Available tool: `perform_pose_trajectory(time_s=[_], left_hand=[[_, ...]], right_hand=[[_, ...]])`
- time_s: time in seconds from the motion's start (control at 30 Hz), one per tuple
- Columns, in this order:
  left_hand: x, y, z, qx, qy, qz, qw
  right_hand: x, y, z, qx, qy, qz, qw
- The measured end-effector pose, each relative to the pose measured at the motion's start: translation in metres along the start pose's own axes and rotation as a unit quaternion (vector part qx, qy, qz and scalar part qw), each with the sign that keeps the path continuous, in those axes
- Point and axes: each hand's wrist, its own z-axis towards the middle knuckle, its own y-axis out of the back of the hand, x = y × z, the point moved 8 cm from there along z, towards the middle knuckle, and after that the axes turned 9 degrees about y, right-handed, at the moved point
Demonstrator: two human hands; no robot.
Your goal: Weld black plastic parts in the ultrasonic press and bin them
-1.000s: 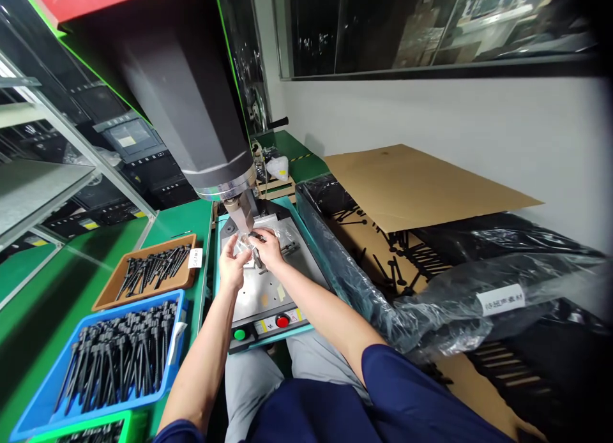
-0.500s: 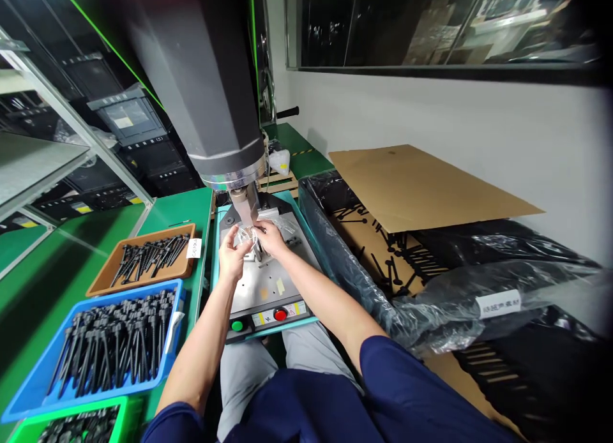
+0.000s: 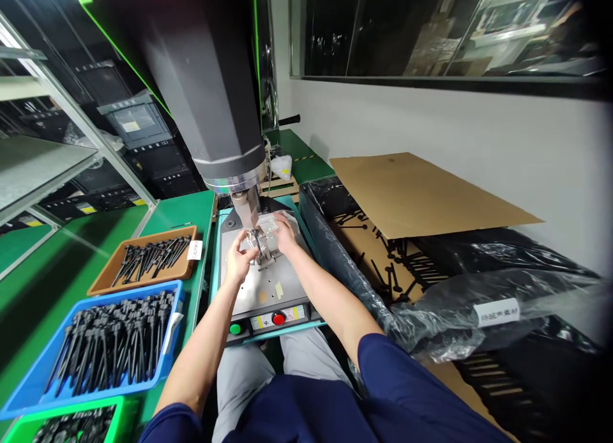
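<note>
My left hand [image 3: 239, 261], fingers curled, grips the near-left edge of some crinkled clear plastic [image 3: 251, 239] at the metal fixture [image 3: 262, 262]. Across from it, my right hand [image 3: 286, 236] has its bent fingers on clear plastic at the fixture's right side; its fingertips are partly hidden. A small dark part [image 3: 257, 236] shows between the hands, close under the grey horn [image 3: 246, 208] of the press. Whether the dark part touches the horn I cannot tell. The press head [image 3: 211, 98] hangs above, and the metal base plate [image 3: 251, 294] lies below my hands.
A green button [image 3: 235, 329] and a red button [image 3: 278, 318] sit on the front panel. Left are an orange tray [image 3: 98, 279], a blue tray [image 3: 178, 302] and a green tray [image 3: 128, 417] of black parts. Right, cardboard [image 3: 421, 191] covers part of a plastic-lined box [image 3: 345, 270].
My hands have moved apart: the right hand shifted right, away from the left. The dark part between them is now easier to see. The camera view has tilted slightly.
</note>
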Motion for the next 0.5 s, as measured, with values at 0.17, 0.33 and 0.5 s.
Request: perform_pose_trajectory(time_s=[0.17,0.33,0.5], left_hand=[[0.003,-0.003,-0.001,0.006,0.002,-0.006,1.0],[0.007,-0.001,-0.003,0.001,0.013,-0.002,1.0],[0.001,-0.004,-0.008,0.019,-0.022,0.014,0.999]], right_hand=[[-0.016,0.018,-0.004,-0.025,-0.043,-0.008,0.999],[-0.038,0.034,-0.025,-0.027,-0.11,0.014,0.993],[-0.046,0.041,-0.051,-0.006,-0.166,0.037,0.985]])
